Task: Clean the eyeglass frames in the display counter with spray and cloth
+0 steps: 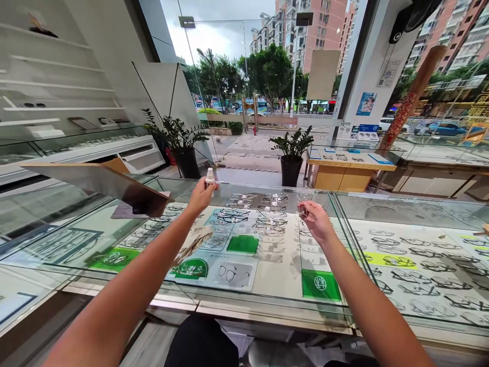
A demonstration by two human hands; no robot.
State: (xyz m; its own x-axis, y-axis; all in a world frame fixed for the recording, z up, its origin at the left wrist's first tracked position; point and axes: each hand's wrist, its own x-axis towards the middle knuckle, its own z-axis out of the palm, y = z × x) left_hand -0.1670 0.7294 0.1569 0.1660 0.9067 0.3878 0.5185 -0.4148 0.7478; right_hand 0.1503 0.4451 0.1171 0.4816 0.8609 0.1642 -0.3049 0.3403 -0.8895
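My left hand [200, 196] is closed around a small spray bottle [210, 176] with a white top, held upright above the glass display counter [275, 300]. In my right hand [319, 221] a pair of eyeglasses [304, 195] is pinched between thumb and fingers, raised over the counter. Its lenses are clear and its thin frame is hard to make out against the background. Rows of glasses frames [272, 208] lie under the glass between and below my two hands.
A tilted mirror-like board [103, 181] stands on the counter at the left. Green cards [321, 285] lie inside the case. Another glass case [420, 255] adjoins at the right. Beyond are two potted plants [291, 165], a wooden table [344, 176] and glass doors.
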